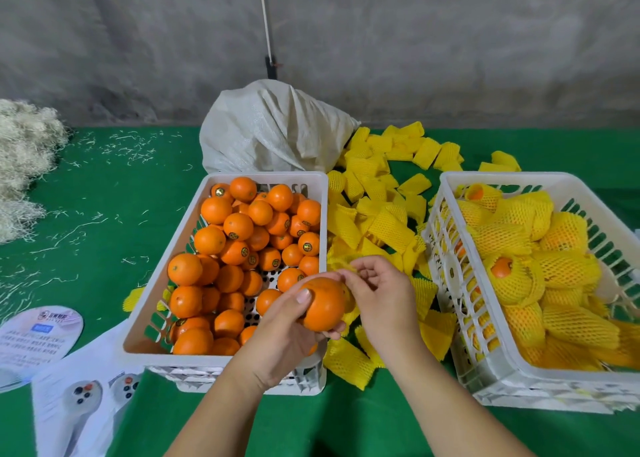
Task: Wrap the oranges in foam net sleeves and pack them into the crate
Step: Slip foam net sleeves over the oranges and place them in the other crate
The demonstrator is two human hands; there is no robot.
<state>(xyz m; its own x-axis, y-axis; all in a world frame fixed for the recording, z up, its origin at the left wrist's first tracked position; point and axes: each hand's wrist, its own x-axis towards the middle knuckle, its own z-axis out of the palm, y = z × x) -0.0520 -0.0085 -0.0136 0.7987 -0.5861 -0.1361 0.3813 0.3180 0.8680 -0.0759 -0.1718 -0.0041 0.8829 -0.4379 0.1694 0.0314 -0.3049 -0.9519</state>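
My left hand (280, 332) grips a bare orange (323, 304) above the near right corner of the left white crate (166, 249), which holds several unwrapped oranges (239, 228). Just to the right, my right hand (381, 294) has its fingers curled, pinching the edge of a yellow foam net sleeve (349, 266) beside the orange. Loose yellow sleeves (381, 193) lie in a pile between the crates. The right white crate (446, 259) holds several oranges wrapped in yellow sleeves (512, 276).
A white woven sack (277, 131) stands behind the left crate. Pale straw-like fibre (24, 166) is heaped at the far left on the green table cover (104, 186). Printed papers and a round fan (41, 339) lie at the near left.
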